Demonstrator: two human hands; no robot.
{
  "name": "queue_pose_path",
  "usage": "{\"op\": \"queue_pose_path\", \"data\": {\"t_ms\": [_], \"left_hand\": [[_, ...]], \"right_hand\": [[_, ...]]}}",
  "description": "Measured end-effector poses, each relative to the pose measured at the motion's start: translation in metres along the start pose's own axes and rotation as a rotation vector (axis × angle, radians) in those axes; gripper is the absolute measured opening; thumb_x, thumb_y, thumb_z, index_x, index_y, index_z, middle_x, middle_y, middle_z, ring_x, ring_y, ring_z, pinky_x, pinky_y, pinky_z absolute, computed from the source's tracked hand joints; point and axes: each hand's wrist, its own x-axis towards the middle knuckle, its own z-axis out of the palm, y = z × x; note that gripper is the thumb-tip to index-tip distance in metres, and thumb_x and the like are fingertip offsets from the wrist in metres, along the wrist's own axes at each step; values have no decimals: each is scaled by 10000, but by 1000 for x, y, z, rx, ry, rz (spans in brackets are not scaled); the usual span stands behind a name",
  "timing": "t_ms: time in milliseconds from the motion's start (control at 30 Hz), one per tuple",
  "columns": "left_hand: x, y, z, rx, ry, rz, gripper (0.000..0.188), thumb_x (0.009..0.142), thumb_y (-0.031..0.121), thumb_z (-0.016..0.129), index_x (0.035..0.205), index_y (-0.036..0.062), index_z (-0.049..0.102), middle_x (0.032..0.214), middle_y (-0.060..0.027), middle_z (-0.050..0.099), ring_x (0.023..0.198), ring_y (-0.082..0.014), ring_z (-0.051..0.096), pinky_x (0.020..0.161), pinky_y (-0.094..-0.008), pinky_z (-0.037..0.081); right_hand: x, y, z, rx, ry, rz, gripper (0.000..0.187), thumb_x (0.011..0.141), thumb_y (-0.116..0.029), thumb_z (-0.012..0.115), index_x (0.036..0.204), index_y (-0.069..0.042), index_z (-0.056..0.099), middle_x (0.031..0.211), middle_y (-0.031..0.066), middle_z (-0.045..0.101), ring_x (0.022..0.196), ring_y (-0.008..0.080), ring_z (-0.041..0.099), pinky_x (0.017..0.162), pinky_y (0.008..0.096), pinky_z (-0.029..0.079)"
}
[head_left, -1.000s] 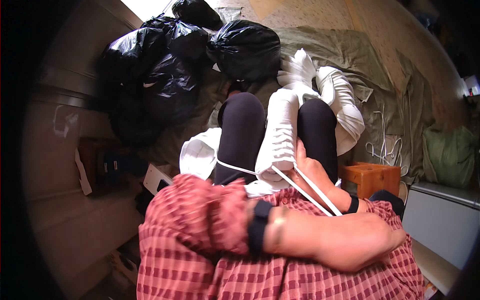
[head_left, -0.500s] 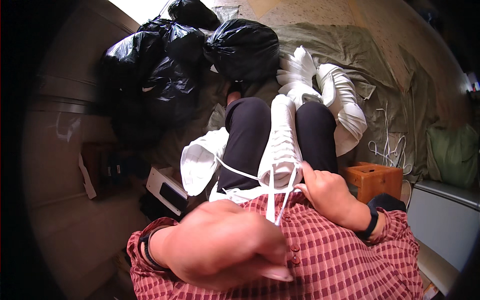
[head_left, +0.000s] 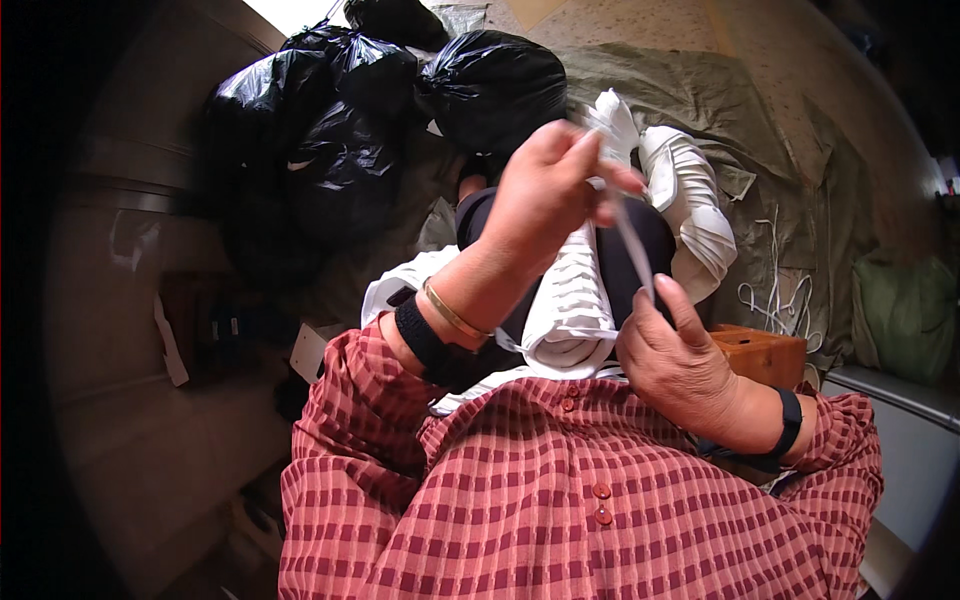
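Note:
A long bundle of layered white pieces (head_left: pixel 570 305), like nested fabric parts, lies between my knees with its rolled end toward me. My left hand (head_left: pixel 545 195) is raised over the bundle's far part, its fingers closed on a white string (head_left: pixel 632 245). That string runs taut and slanting down to my right hand (head_left: pixel 680 370), which pinches it between thumb and fingers beside the bundle's near end. The fingertips of my left hand are slightly blurred. Another stretch of white lace crosses the bundle's near end.
Several black plastic bags (head_left: pixel 490 95) are heaped at the far left. More white bundles (head_left: pixel 690 195) lie beyond my right knee on a green-brown cloth (head_left: pixel 690 85). A wooden stool (head_left: pixel 757 352) and loose white cord (head_left: pixel 775 300) are at right, near a green bag (head_left: pixel 905 315).
My left hand has swung from low near my shirt up and away over the bundle, carrying the string. My right hand has shifted slightly right, and the string now stretches between both hands.

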Motion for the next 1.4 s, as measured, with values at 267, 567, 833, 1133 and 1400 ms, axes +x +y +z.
{"op": "queue_pose_path", "data": {"t_ms": [267,567,833,1133,1400], "left_hand": [[-96,-65,-48,683,88,23,91,1008,67,510,934,30,472,679,-27,539,597,-92,504,538,-256,413],[-107,-38,-3,1197,-478,587,150,817,128,671,914,75,569,763,-76,606,715,-230,666,605,-361,534],[-95,-42,15,1099,-479,724,171,789,179,639,870,66,538,724,-63,571,670,-206,645,556,-330,518],[-94,-28,20,896,-489,846,235,737,146,719,870,33,562,743,-52,550,625,-211,597,524,-303,479],[-94,-35,-12,848,-321,620,188,804,60,701,883,54,530,701,-80,541,596,-261,604,526,-373,493]], "right_hand": [[13,23,34,2285,-357,861,273,990,-216,505,896,-3,646,723,80,666,599,162,614,484,245,423],[9,0,16,2132,-246,915,272,925,21,550,1167,-19,667,1003,59,616,781,131,629,647,226,534],[8,-1,28,1070,266,567,254,719,24,719,963,-47,715,984,94,583,894,247,588,781,337,472],[-6,-10,39,1254,402,534,228,743,61,699,956,-8,654,960,129,619,878,296,632,769,356,526],[-27,-4,19,1737,57,986,167,865,57,632,1024,19,666,964,101,658,906,183,661,761,285,553]]}}
